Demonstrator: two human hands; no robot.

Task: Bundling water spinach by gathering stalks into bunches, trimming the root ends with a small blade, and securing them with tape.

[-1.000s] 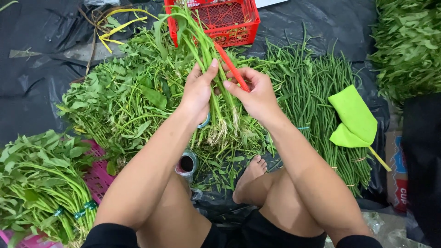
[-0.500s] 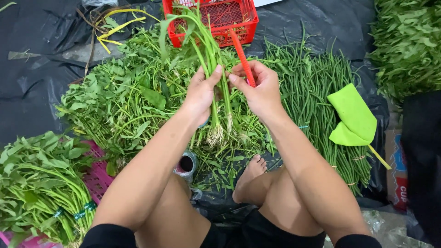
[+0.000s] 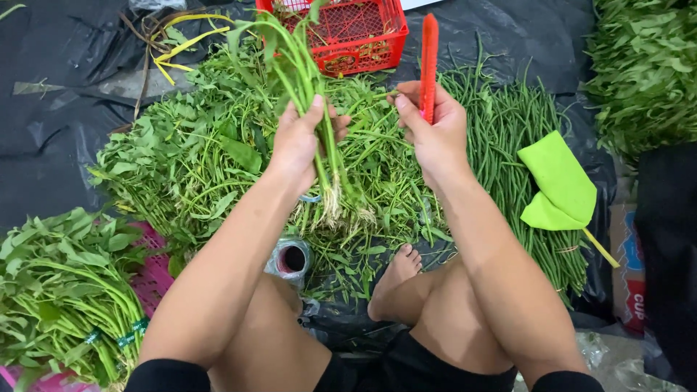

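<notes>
Left hand (image 3: 299, 145) closed round small bunch of leafy stems (image 3: 308, 94), roots hanging below, held upright above loose greens pile (image 3: 189, 160). Right hand (image 3: 434, 131) pinching red strip (image 3: 429, 65), standing vertical just right of bunch. Red basket (image 3: 348, 33) far centre; long beans (image 3: 515, 145) right; tape roll (image 3: 290, 259) near left knee. Best keep stems level at root end, grip firm low on stalks, bring strip snug across.
</notes>
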